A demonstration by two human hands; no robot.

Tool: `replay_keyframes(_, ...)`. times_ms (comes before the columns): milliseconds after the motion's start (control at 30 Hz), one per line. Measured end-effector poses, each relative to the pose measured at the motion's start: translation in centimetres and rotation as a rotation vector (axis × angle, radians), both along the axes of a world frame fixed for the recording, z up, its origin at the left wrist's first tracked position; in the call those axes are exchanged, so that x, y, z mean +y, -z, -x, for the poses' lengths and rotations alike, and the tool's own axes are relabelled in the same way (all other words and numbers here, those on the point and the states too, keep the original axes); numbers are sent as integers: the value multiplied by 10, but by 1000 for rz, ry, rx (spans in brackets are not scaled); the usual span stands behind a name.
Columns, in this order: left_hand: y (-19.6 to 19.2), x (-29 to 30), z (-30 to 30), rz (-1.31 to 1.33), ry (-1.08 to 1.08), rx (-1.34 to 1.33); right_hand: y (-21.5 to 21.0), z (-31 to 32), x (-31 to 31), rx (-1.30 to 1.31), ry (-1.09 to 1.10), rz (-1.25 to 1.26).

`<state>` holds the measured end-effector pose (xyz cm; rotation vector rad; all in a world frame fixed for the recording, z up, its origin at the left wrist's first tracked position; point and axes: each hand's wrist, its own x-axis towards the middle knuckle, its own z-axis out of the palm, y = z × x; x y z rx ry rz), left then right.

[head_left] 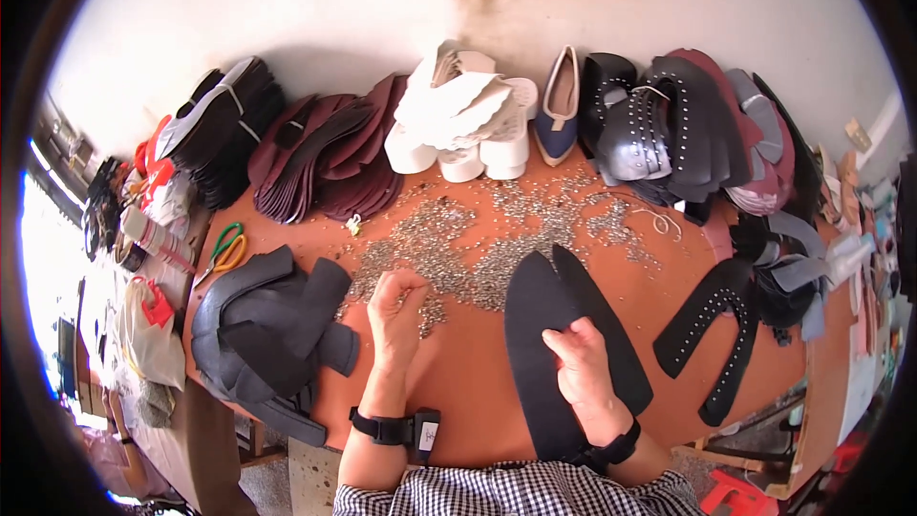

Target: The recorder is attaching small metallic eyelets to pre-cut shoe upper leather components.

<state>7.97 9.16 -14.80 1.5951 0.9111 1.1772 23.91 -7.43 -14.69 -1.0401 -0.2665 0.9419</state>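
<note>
My left hand is raised over the near edge of a spread of small metal studs. Its thumb and fingers are pinched; anything between them is too small to make out. My right hand grips a plain black shoe upper, a U-shaped piece with two long arms, with the thumb on its face. To the right lies another black upper with rows of silver studs. A heap of plain dark pieces rests left of my left hand.
Along the wall stand a stack of black pieces, maroon pieces, white block-like parts, a navy shoe and studded black uppers. Scissors with green and orange handles lie at the left edge. A person's arm shows lower left.
</note>
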Motion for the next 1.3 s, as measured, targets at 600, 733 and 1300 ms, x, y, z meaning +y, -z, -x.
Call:
replay_keyframes(600,-40,-86,-64,-242,350,131,-18,12,-7,-345,13,90)
replay_keyframes(733,-40,-91,-67,-56,361,66,-14,10,-10,-503,48,84)
replay_keyframes(1300,-22,-90,-73,464,465,-351,-18,-1,-15,-833,39,66)
